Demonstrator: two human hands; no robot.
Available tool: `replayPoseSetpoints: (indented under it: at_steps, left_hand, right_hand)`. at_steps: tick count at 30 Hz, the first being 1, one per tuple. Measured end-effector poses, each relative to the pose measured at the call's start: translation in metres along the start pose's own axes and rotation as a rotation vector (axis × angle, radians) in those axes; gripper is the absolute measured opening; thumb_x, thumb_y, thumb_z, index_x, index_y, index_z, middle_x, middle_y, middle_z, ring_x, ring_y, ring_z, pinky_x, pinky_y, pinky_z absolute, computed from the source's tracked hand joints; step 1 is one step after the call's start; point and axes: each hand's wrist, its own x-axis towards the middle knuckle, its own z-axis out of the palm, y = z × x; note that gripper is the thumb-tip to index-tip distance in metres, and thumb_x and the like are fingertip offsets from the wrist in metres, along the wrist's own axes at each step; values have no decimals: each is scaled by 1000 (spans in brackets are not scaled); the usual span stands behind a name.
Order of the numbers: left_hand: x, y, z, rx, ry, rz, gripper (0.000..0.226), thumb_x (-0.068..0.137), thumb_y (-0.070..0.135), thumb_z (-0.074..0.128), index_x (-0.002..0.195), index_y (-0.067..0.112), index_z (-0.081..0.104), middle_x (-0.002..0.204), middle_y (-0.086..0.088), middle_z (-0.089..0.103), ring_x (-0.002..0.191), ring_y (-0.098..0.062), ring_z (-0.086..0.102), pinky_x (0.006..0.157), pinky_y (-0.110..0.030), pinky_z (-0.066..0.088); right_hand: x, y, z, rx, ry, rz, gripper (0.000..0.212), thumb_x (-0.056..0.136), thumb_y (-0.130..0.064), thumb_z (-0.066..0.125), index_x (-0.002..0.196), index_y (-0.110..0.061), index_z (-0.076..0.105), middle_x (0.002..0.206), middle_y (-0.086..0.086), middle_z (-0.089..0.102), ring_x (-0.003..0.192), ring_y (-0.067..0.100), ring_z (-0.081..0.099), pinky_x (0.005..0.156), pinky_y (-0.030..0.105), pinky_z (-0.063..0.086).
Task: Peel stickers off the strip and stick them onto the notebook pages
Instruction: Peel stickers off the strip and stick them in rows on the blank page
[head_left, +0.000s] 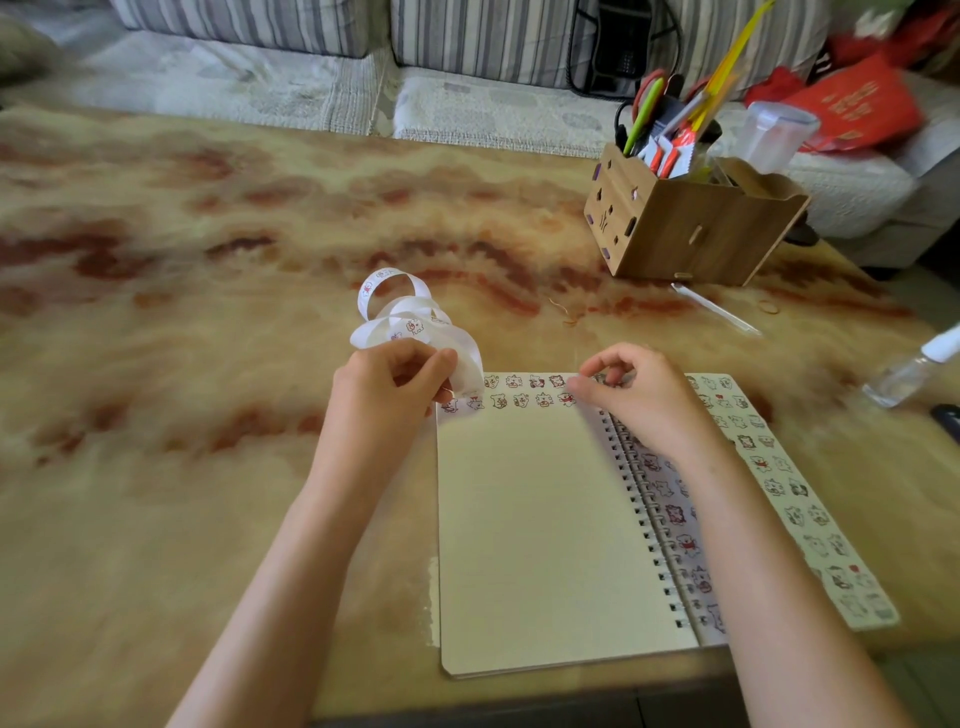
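The notebook (540, 530) lies open in front of me at the near edge of the table (208, 395). Its left page is blank but for two rows of stickers (519, 392) across the top. My right forearm crosses the spiral (644, 509) and covers much of the right page, which has stickers down its outer side.

Both my hands sit at the notebook's far edge. My left hand (395, 382) is at the top left corner of the left page, fingers curled, gripping the near end of the strip (415, 322). My right hand (636, 397) is above the spiral, fingers curled, thumb and forefinger brought together at the right end of the sticker rows. I cannot tell whether a sticker is held between them.

The strip curls up from my left hand in loose white loops that lie on the table just beyond the notebook, between my hands and the far side.

Further right a clear bottle (914, 366) lies on the table. Beyond it stands a wooden box (691, 234) of pens and scissors, and behind the table runs a striped sofa (260, 78).
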Motion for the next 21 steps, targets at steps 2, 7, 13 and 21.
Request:
replayPoseSetpoints:
  at_steps: [2, 7, 13, 21]
  left_hand:
    - [0, 0, 1, 0, -1, 0, 26, 89, 28, 59, 69, 14, 69, 68, 0, 70, 65, -19, 60, 56, -14, 40]
    - [0, 0, 0, -10, 1, 4, 25, 90, 28, 60, 70, 14, 69, 65, 4, 69, 60, -10, 57, 53, -8, 38]
    - [1, 1, -1, -24, 25, 42, 26, 91, 27, 58, 71, 14, 69, 64, 5, 69, 55, -3, 56, 52, -5, 38]
    - [1, 7, -2, -99, 58, 105, 27, 93, 24, 55, 76, 9, 70, 65, 3, 69, 54, -1, 58, 54, -8, 42]
  right_hand:
    - [0, 0, 1, -14, 18, 9, 23, 78, -34, 76, 95, -23, 64, 87, -5, 50, 73, 6, 47, 61, 23, 35]
    - [1, 1, 1, -1, 19, 14, 17, 84, -24, 70, 99, -21, 63, 87, -4, 53, 71, 4, 48, 62, 20, 38]
    - [-3, -8, -12, 100, 144, -24, 17, 94, -28, 55, 101, -16, 65, 90, -10, 61, 78, -2, 52, 66, 12, 37]
    - [-18, -43, 1, 259, -30, -329, 9, 91, -21, 62, 96, -20, 69, 91, -8, 72, 86, 5, 64, 74, 16, 47]
